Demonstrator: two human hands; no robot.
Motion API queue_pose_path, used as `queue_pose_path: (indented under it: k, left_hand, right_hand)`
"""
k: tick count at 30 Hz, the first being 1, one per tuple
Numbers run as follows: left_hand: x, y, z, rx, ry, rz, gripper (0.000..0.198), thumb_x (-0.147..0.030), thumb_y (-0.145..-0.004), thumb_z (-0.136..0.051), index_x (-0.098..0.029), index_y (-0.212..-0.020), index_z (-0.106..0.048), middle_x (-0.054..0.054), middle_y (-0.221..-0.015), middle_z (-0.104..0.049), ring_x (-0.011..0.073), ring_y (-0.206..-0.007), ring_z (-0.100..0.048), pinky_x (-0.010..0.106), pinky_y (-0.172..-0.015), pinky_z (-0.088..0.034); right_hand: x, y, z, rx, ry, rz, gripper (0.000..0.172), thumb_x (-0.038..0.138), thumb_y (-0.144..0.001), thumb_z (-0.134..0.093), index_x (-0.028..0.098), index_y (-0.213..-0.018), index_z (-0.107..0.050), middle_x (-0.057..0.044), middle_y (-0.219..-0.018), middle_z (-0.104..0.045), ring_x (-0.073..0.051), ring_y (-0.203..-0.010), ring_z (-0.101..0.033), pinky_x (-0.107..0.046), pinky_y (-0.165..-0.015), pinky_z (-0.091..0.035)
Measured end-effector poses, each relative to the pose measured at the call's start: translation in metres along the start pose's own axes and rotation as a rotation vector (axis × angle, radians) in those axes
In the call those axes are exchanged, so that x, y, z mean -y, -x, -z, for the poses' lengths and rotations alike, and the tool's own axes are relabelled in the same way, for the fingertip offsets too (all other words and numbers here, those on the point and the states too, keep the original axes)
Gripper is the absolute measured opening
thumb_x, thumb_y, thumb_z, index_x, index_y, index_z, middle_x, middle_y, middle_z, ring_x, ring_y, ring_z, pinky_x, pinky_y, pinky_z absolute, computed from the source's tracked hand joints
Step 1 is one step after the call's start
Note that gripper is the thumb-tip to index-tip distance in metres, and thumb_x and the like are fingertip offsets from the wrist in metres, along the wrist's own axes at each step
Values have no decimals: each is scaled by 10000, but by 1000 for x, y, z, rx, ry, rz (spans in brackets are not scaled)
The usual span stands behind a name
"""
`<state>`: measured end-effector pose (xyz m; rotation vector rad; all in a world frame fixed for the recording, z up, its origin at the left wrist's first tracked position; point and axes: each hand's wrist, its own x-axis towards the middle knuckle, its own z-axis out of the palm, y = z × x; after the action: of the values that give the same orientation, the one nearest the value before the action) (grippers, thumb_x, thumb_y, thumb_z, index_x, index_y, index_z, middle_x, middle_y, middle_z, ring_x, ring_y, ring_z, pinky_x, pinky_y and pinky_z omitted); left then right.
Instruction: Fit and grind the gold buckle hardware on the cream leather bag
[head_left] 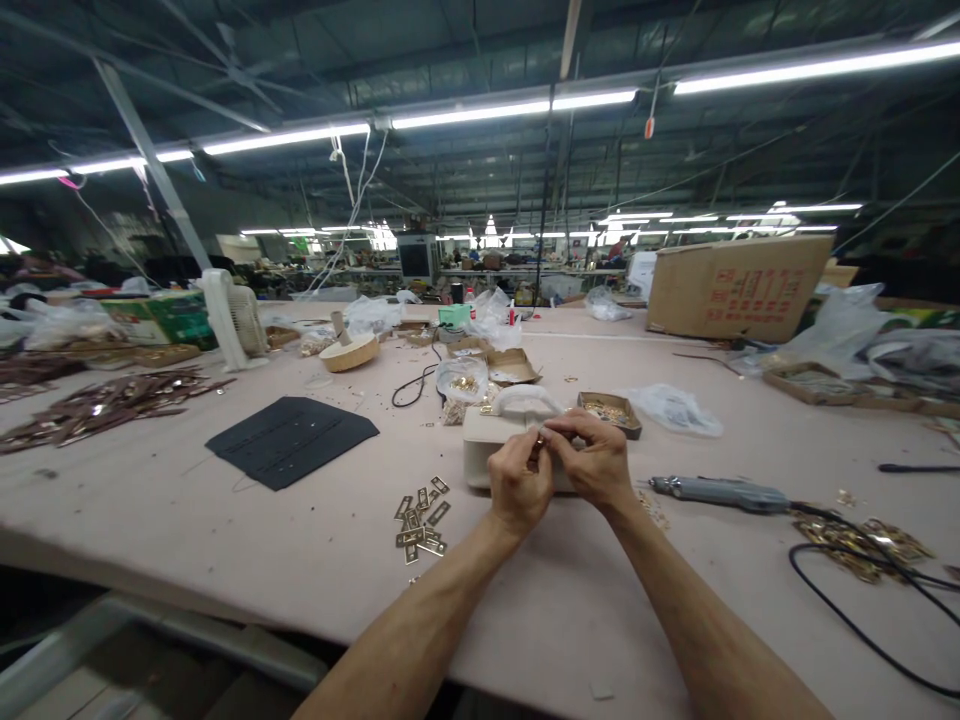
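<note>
The fingertips of the left hand point(521, 482) and the right hand point(596, 460) meet and are closed on a small shiny piece point(539, 441), which is mostly covered by the fingers, so its form I cannot tell. Directly behind and below this grip is the cream case point(480, 452), upright near the middle of the bench's front edge; the hands hide much of its front. Just behind its right end, a shallow cardboard box point(632, 425) contains many small metal parts; behind its left end, a clear plastic bag point(451, 372) holds gold-coloured pieces, too small to name. To the left, nearer to the front edge, flat metal plates point(410, 537) lie loosely. To the right lies a grey electric screwdriver point(720, 493), whose cable point(825, 592) is cut off by the view. Toward the bench's far right corner stands a large carton point(697, 290), its contents not visible.
</note>
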<state>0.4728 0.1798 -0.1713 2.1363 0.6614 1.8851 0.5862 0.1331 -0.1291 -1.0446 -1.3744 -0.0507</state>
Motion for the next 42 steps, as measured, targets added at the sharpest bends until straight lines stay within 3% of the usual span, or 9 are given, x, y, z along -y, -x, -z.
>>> queue_pose_path:
  k: [7, 14, 22, 26, 31, 34, 36, 38, 42]
  left_hand:
    - [3, 2, -3, 11, -47, -51, 205, -138, -939, -577, -121, -1098, -706, 132, -912, -760, 217, -798, -726, 328, -752, -601]
    - [3, 4, -1, 39, 41, -91, 293, -101, -915, -562, -129, -1186, -673, 141, -1019, -753, 232, -910, -729, 343, -830, -606]
    - [-10, 8, 2, 43, 108, -100, 243, -94, -913, -556, -160, -1108, -683, 122, -991, -753, 225, -929, -733, 333, -858, -614]
    - [-8, 9, -4, 19, 75, -104, 289, -101, -923, -541, -146, -1177, -673, 145, -1032, -751, 235, -971, -732, 347, -877, -617]
    - [-18, 0, 2, -6, 37, -148, 231, -162, -944, -548, -141, -1101, -715, 129, -1012, -765, 223, -930, -743, 349, -864, -627]
    - [-11, -6, 2, 87, 97, -27, 231, -325, -937, -608, -188, -1058, -749, 45, -1023, -778, 200, -868, -745, 349, -796, -649]
    - [-1, -8, -4, 232, 230, 262, 307, -457, -934, -607, -298, -1167, -728, -94, -1012, -770, 137, -719, -729, 313, -628, -659]
    - [2, -11, -6, 332, 311, 466, 332, -514, -888, -646, -355, -1167, -730, -157, -930, -764, 119, -616, -708, 342, -580, -661]
    - [-8, -17, 2, 274, 322, 480, 263, -517, -780, -740, -347, -974, -790, -162, -774, -761, 162, -627, -734, 413, -673, -677]
  right_hand:
    - [-5, 0, 2, 10, -10, -6, 73, 246, -859, -742, 188, -848, -785, -55, -812, -701, -161, -720, -641, -284, -669, -523]
    - [-14, -12, 27, 427, -144, -96, 251, 265, -873, -731, 221, -1114, -786, -82, -977, -688, -195, -914, -657, -298, -778, -538]
    - [-3, -24, 42, 547, -206, -158, 182, 319, -836, -783, 203, -972, -817, -45, -811, -617, -151, -752, -591, -245, -630, -486]
    - [-12, -25, 40, 539, -198, -132, 185, 329, -826, -799, 206, -963, -821, -49, -796, -624, -153, -738, -576, -253, -627, -472]
    - [-8, -19, 35, 321, -216, -135, 199, 360, -790, -828, 191, -893, -819, -32, -746, -613, -137, -698, -548, -246, -603, -430]
    - [-14, -21, 37, 303, -245, -162, 289, 446, -749, -843, 179, -851, -805, -21, -772, -611, -130, -720, -556, -241, -633, -437]
    - [-22, -24, 41, 322, -270, -194, 328, 483, -735, -845, 190, -876, -801, -15, -807, -611, -130, -748, -560, -241, -664, -458]
    - [-26, -26, 45, 351, -321, -222, 363, 499, -730, -843, 192, -917, -799, -21, -863, -612, -130, -756, -572, -244, -664, -480]
    - [-17, -22, 44, 374, -388, -330, 442, 558, -676, -860, 186, -905, -794, -27, -888, -631, -135, -749, -592, -250, -647, -517]
